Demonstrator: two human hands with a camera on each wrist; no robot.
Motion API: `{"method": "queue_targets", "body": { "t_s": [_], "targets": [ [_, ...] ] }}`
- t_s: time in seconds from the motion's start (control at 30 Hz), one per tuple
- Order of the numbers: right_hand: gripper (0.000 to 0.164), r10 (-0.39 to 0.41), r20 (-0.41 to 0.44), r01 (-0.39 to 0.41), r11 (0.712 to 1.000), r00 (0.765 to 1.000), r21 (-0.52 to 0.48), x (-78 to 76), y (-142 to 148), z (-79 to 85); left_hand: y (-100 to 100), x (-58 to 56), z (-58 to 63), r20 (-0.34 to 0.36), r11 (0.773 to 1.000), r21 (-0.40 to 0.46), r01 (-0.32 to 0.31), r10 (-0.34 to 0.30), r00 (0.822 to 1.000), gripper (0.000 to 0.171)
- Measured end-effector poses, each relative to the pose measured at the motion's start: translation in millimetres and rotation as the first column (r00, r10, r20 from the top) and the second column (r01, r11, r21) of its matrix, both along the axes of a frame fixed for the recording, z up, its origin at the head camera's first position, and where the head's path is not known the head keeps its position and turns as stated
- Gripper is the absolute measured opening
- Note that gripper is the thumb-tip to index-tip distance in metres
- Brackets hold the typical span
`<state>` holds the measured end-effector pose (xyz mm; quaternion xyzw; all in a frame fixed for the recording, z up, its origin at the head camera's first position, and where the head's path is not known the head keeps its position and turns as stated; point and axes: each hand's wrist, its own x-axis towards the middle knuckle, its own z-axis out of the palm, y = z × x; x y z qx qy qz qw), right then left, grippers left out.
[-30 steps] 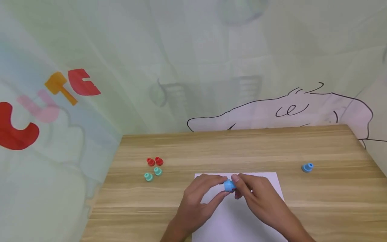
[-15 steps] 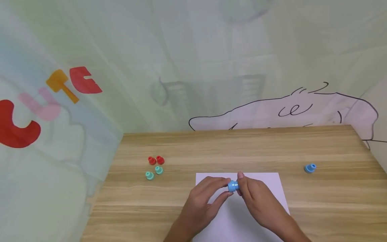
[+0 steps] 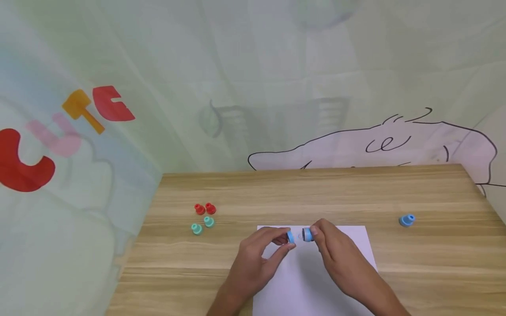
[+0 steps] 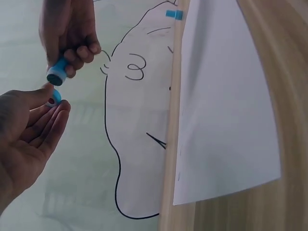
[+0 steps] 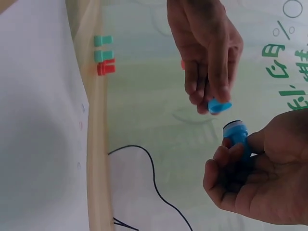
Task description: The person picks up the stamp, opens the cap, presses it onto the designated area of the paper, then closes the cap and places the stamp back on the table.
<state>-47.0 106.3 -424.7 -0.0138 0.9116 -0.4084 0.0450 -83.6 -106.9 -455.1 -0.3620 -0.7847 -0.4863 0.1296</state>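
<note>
Between thumb and fingertips my left hand pinches a small light-blue cap, seen also in the right wrist view as a cap with its opening hidden. My right hand grips a blue toy stamp by its handle, fingers curled round it. The stamp's dark round face is bare and turned toward the cap, a short gap apart. Both hands are above a white sheet of paper, near its far edge. Faint small marks show along that edge.
Left of the paper on the wooden table stand two red stamps and two mint-green stamps. Another blue stamp stands at the right. A printed curtain hangs behind the table.
The cap has come off the blue stamp. My left hand has moved left with the cap, while my right hand keeps hold of the stamp. The view has shifted slightly.
</note>
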Motion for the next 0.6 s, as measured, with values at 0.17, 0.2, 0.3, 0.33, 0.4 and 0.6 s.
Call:
{"method": "queue_targets", "body": {
  "t_s": [0.17,0.2,0.3,0.33,0.4,0.6],
  "targets": [
    [0.028,-0.009,-0.059,0.008,1.0,0.998,-0.005,-0.9,6.1,1.2,-6.2,-1.9,2.8,-0.016,1.0,0.02,0.004,-0.004,1.0,0.033],
    [0.027,-0.007,-0.069,0.006,1.0,0.998,-0.005,-1.3,6.5,1.3,-6.9,-2.0,3.2,-0.027,1.0,0.024,0.007,-0.006,1.0,0.033],
    [0.025,-0.007,-0.097,0.007,1.0,0.995,-0.002,-2.1,6.7,1.3,-8.1,-3.0,4.0,-0.055,0.999,0.039,0.011,-0.009,0.998,0.035],
    [0.024,-0.01,-0.102,0.01,1.0,0.995,-0.001,-2.2,6.8,1.3,-8.5,-3.1,4.4,-0.057,0.999,0.041,0.011,-0.009,0.998,0.036],
    [0.022,-0.015,-0.106,0.015,1.0,0.994,0.001,-1.9,7.3,1.4,-8.7,-3.2,5.2,-0.058,0.999,0.045,0.012,-0.01,0.998,0.037],
    [0.018,-0.016,-0.129,0.016,1.0,0.992,-0.001,-2.3,10.3,0.8,-9.4,-3.7,8.0,-0.032,0.999,0.041,0.002,-0.001,0.999,0.038]
  ]
}}
